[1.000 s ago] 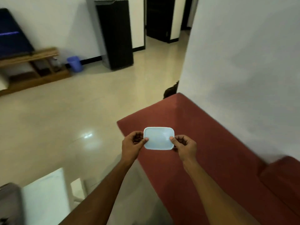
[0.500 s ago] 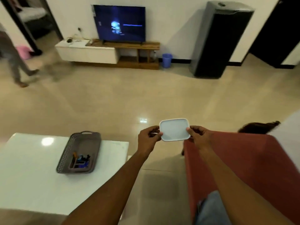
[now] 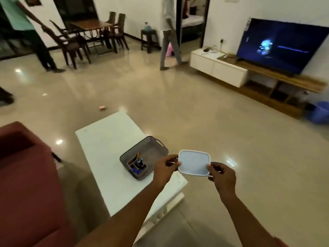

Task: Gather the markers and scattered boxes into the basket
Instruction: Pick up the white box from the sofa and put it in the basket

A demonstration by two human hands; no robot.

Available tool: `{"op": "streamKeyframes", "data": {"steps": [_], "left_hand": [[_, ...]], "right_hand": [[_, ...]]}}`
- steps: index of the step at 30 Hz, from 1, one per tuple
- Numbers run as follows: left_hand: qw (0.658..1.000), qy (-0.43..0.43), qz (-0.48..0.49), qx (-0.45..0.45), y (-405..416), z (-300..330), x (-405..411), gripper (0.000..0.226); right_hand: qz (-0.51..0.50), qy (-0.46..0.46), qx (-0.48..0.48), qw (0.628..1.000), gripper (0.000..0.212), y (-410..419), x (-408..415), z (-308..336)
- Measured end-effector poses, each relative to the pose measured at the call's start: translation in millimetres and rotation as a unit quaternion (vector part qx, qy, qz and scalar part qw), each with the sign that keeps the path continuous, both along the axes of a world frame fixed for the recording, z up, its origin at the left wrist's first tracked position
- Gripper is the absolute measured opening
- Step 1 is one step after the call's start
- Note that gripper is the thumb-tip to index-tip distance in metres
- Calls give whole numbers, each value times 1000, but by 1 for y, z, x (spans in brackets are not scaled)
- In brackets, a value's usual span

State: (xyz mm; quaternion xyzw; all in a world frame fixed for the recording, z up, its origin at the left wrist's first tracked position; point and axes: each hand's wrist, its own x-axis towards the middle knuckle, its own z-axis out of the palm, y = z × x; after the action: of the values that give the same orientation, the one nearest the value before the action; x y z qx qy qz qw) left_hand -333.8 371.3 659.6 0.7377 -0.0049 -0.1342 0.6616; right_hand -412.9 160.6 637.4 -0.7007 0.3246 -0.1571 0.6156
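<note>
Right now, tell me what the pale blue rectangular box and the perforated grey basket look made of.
Pale blue rectangular box, pinched by left hand and right hand: likely plastic, matte, slightly translucent, with a moulded rounded rim.
Perforated grey basket: probably moulded plastic; regular punched holes, an integral handle, a dull finish.

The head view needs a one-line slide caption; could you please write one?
Both hands, left and right, hold a pale blue box beside the basket on the white table.

Glossy tiled floor (image 3: 195, 122); perforated plastic basket (image 3: 142, 145).
</note>
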Motion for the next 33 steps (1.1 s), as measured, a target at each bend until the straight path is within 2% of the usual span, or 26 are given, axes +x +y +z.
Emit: {"op": "streamKeyframes", "data": {"steps": [9, 18, 24, 33], "left_hand": [[987, 37, 154, 32, -48, -9, 0, 24], [959, 64, 276, 18, -15, -42, 71, 27], [949, 86, 303, 30, 9, -64, 142, 28], [928, 112, 353, 32, 43, -87, 192, 30]], "right_hand": [[172, 57, -39, 983, 4, -62, 70, -1], [302, 90, -59, 947, 11, -26, 184, -18], [344, 133, -58, 928, 4, -3, 271, -28], [405, 178, -45, 896, 3, 42, 349, -55]]}}
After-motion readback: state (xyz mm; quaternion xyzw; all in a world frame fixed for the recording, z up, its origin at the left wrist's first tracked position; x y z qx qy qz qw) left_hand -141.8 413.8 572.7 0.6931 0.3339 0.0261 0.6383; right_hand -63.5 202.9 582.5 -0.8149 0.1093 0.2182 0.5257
